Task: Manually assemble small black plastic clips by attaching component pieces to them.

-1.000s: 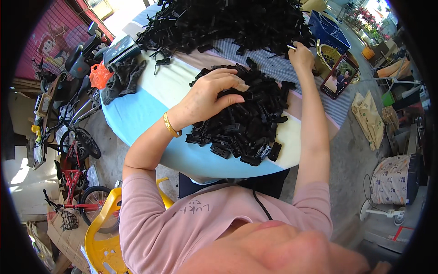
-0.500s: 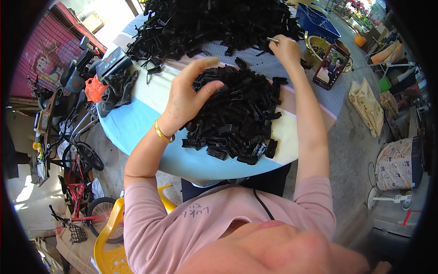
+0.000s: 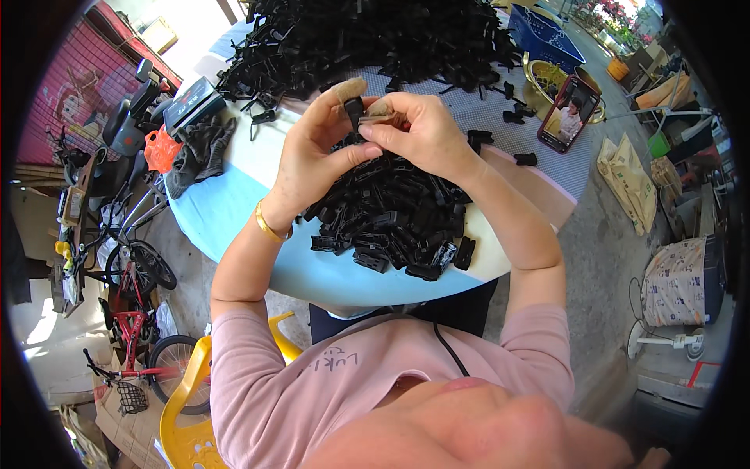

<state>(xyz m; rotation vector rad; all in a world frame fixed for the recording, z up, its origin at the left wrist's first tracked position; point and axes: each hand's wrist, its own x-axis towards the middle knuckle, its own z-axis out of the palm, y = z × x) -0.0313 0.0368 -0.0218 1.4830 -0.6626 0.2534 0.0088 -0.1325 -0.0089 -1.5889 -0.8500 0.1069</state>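
Left grip [image 3: 314, 142]: pinching a black piece [image 3: 355, 111] between fingers and thumb.
Right grip [image 3: 431, 134]: curled in close, thumb at the same piece; whether it pinches it too, I cannot tell.
Black piece: between both grips, over the far part of the near pile [image 3: 394, 215].
Far pile [image 3: 367, 43]: larger, black parts heaped across the far side of the table [image 3: 215, 215].
Phone [image 3: 569, 113]: at the table's right side, beside a gold-coloured bowl [image 3: 539, 84].
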